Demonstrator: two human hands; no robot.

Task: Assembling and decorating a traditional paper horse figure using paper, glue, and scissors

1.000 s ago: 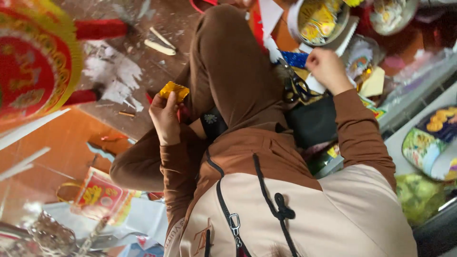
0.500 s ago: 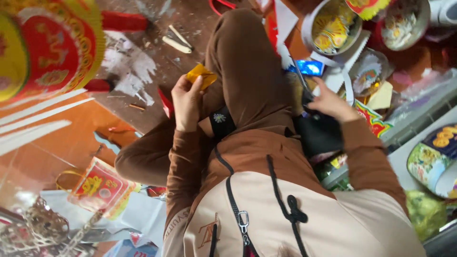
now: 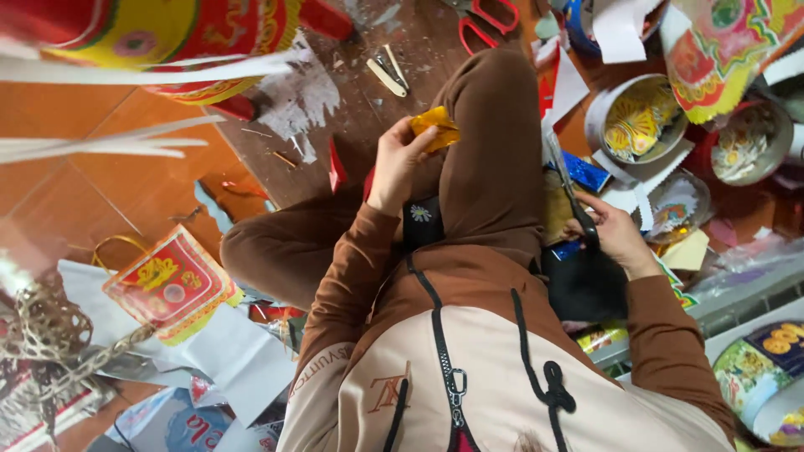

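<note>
My left hand [image 3: 395, 161] is raised over my bent knee, with its fingertips pinching a small crumpled piece of gold foil paper [image 3: 437, 127]. My right hand [image 3: 613, 233] rests beside my lap, closed on the black handle of a pair of scissors [image 3: 568, 186] whose blades point away from me. The blades lie over a blue shiny sheet [image 3: 588, 172]. I sit on the floor in brown trousers and a brown and beige hooded top.
A red and yellow paper lantern [image 3: 167, 33] hangs at the top left above white sticks [image 3: 92, 142]. Red-handled scissors [image 3: 487, 17] lie on a dark board [image 3: 352, 100]. Round tins of printed paper cut-outs [image 3: 636, 121] stand right. A red and yellow paper ornament [image 3: 172, 285] lies left.
My right hand has drawn back from the tins toward my lap and now holds the scissors. My left hand keeps the gold foil piece raised over my knee.
</note>
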